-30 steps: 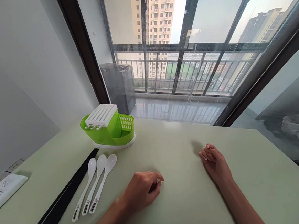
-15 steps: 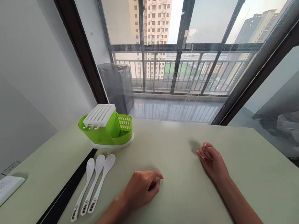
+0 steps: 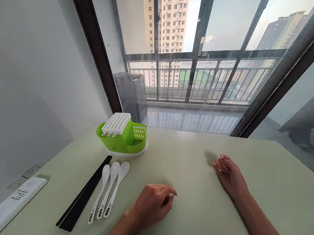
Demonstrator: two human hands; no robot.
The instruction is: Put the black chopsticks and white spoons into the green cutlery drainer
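My left hand [image 3: 154, 203] rests on the pale green table [image 3: 181, 228], its fingers loosely curled in and nothing seen in them. To its left lie three white spoons, one on the left [image 3: 102, 185], one in the middle [image 3: 110, 186] and one on the right [image 3: 117, 187], bowls pointing away from me. Beside the spoons is a bundle of black chopsticks [image 3: 81, 200]. Farther right, my right hand [image 3: 230, 174] lies on its side with fingers curled; no object shows in it. Behind the spoons stands a green utensil holder [image 3: 125, 142] with a white slotted top and small hooks.
A white power strip or similar long device [image 3: 17, 202] lies at the left table edge, near a wall socket [image 3: 30, 172]. A white wall [image 3: 39, 86] rises on the left. Beyond the table's far edge are a glass door, a grey appliance [image 3: 134, 94] and a railed balcony.
My view has turned slightly left, so everything sits farther right in the picture and the chopsticks' near ends now show. Both hands stay in place on the table.
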